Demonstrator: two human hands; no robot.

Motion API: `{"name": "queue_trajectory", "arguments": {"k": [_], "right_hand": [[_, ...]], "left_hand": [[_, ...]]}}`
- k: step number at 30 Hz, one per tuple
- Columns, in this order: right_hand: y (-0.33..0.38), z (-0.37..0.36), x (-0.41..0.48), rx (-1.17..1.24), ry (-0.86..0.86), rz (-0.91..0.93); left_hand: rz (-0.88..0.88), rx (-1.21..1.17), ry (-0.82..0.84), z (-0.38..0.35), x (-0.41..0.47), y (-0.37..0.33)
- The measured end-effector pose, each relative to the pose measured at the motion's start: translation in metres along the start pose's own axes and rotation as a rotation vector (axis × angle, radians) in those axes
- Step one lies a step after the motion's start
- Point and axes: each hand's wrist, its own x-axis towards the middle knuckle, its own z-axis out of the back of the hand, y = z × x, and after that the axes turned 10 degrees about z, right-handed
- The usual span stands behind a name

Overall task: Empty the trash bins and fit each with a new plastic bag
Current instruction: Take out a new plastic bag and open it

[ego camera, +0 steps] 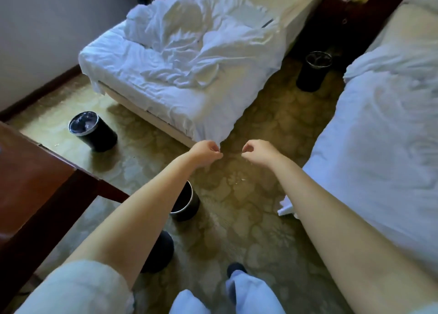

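bin below left hand seemed light, stiff, rim-grippable; that hand and right hand were curled, perhaps pinching something unseen.

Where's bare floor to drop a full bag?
Bare carpet in the aisle between left bed and right bed, short of the far bin. Also between the left bin and that bed's foot. Crowded: desk corner, with the near bin beside it.

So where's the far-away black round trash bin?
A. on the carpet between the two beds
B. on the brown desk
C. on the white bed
A: the black round trash bin stands on the patterned carpet between the rumpled white bed and the other white bed.
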Motion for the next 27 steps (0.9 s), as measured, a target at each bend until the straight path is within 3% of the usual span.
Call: {"name": "queue_trajectory", "arguments": {"k": [7, 14, 21, 27], "right_hand": [[-0.023, 0.005, -0.095, 0.120, -0.099, -0.240], [-0.023, -0.022, -0.207, 0.286, -0.446, -0.479], [-0.035, -0.047, -0.318, 0.384, -0.587, -0.636], [-0.053, -0.054, -0.447, 0.418, -0.780, -0.729]], "left_hand": [[-0.277, 0.254, 0.173, -0.012, -0.024, -0.046], [-0.509, 0.320, 0.274, -0.044, -0.070, -0.072], [-0.652, 0.429, 0.522, -0.107, -0.159, -0.114], [-0.833, 0.536, 0.605, -0.180, -0.257, -0.175]]}}
